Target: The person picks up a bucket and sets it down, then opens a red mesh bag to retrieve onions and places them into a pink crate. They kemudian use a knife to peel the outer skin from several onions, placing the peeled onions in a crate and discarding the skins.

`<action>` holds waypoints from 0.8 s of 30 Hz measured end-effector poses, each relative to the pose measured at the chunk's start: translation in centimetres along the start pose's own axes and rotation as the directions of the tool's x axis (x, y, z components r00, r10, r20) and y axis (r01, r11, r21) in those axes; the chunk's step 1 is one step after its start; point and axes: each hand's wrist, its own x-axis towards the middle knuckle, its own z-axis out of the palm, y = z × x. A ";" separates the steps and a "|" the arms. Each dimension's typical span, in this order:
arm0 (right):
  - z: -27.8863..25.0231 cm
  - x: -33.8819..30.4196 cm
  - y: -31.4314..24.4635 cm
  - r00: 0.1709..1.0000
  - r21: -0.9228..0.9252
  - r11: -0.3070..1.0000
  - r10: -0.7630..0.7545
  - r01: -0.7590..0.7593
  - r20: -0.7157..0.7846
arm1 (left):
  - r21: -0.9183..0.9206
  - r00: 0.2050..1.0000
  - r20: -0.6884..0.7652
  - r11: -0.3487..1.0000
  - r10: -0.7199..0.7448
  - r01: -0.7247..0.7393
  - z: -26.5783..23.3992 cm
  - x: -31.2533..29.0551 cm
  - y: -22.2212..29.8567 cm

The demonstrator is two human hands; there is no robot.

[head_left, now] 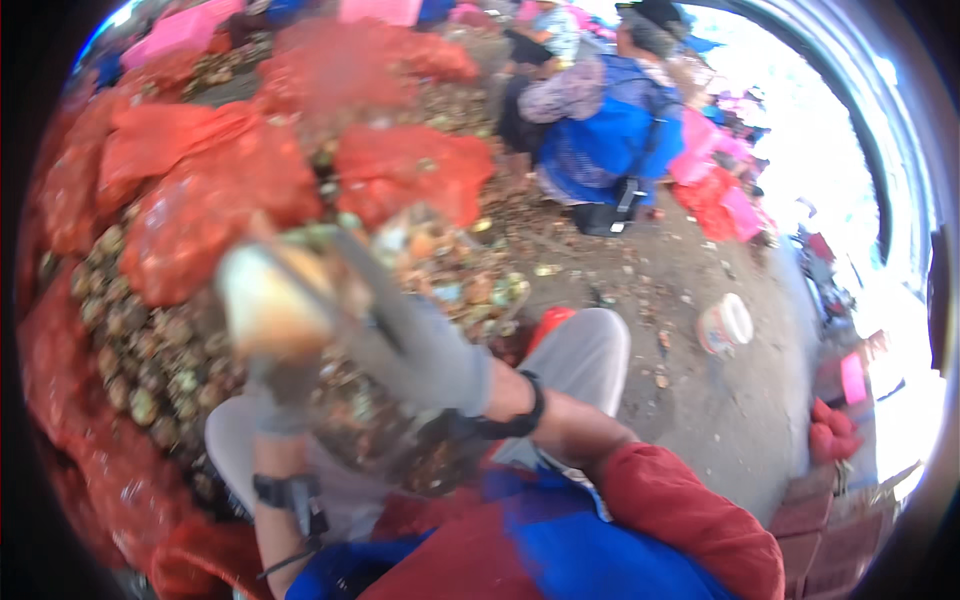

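A large pale onion, white and orange-brown and blurred by motion, is held up in front of me. My left hand, in a grey glove, is closed on it from below. My right hand, also gloved in grey, reaches in from the right. A long, narrow dark tool runs from it across the onion; the blur hides whether it is a knife or scissors. Below my hands, between my knees, lie loose onion skins and trimmings.
Many small onions are heaped at my left, beside full red mesh sacks. More trimmings lie ahead. Another person in a blue vest sits beyond. A white bucket stands on the floor at my right.
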 end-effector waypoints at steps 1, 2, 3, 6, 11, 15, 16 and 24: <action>0.8 0.4 1.5 0.985 -0.062 0.986 -0.161 0.157 -0.064 | -0.012 1.000 0.011 1.000 0.021 -0.020 0.0 0.7 -0.6; 0.3 0.5 2.5 0.986 -0.101 0.985 -0.145 0.137 -0.079 | -0.212 0.996 0.089 0.977 0.008 0.011 0.8 0.9 0.0; 0.3 0.6 3.1 0.977 -0.177 0.968 -0.195 0.177 -0.091 | -0.396 0.986 0.167 0.916 -0.001 0.068 1.8 0.7 1.0; 0.7 1.4 4.0 0.926 -0.356 0.881 -0.366 0.311 -0.097 | -0.307 0.989 0.138 0.947 -0.057 0.098 -0.4 0.5 -0.2; 0.3 2.1 2.6 0.993 0.344 0.936 0.048 -0.082 0.104 | -0.399 0.995 0.090 0.914 -0.039 0.072 0.5 0.2 -0.8; -0.4 1.5 1.6 0.959 0.589 0.764 0.140 -0.263 0.246 | -0.395 0.996 0.086 0.918 0.006 0.029 3.0 0.6 1.7; -0.8 1.4 1.5 0.960 0.568 0.777 0.182 -0.272 0.211 | -0.438 0.996 0.088 0.899 0.010 0.029 5.3 0.8 3.1; 1.3 2.5 1.0 0.990 -0.059 0.989 -0.136 0.139 0.047 | -0.167 0.999 0.028 0.985 -0.040 0.044 3.0 0.5 2.2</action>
